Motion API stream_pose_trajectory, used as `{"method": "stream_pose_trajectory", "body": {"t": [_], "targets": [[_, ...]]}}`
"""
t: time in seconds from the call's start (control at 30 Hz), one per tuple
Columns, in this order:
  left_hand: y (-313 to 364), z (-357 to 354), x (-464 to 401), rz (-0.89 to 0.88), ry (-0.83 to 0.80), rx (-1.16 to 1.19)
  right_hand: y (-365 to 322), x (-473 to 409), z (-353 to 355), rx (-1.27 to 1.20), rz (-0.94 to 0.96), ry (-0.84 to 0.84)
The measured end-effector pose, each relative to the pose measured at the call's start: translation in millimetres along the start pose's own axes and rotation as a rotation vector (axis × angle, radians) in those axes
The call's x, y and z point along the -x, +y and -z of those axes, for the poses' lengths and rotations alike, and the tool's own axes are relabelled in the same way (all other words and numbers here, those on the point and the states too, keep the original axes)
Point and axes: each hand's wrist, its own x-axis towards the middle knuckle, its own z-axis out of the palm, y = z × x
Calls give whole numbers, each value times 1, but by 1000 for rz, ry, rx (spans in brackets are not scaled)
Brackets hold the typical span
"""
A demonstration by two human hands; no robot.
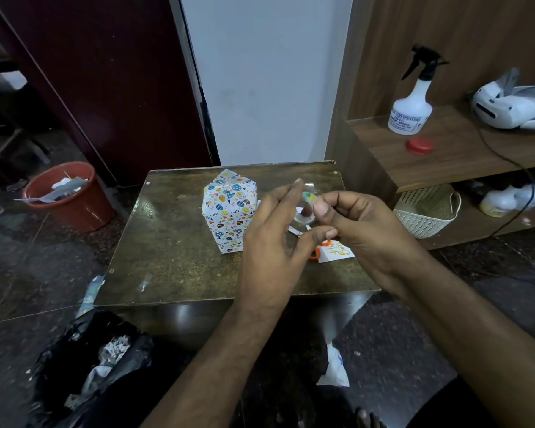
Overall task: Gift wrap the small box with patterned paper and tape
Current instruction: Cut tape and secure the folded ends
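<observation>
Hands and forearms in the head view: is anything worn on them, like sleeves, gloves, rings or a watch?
Nothing worn shows. The left hand and right hand are bare, with no gloves, and no rings or watch that I can see. Both forearms are bare up to the frame edge, with no sleeve cuff in view. Nails are short and unpainted.

Glossy table; matt patterned paper on the box; tape roll seemingly clear plastic.
</observation>
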Motion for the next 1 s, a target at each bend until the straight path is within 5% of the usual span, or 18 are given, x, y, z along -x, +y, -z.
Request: {"method": "stream_pose_trajectory", "body": {"t": [0.23,0.43,0.7,0.83,1.0], "targets": [[-14,3,-5,-7,-6,-33,0,-3,1,63,-40,-35],[-12,-4,-4,-34,-68,-61,-1,-9,3,130,-50,97],[-14,-12,-2,364,-344,270,4,-13,8,316,143,241],[-12,-12,-4,544,-349,496,4,-14,9,301,173,243],[-8,-12,-5,557,-281,553,5,-15,7,323,185,237]]}}
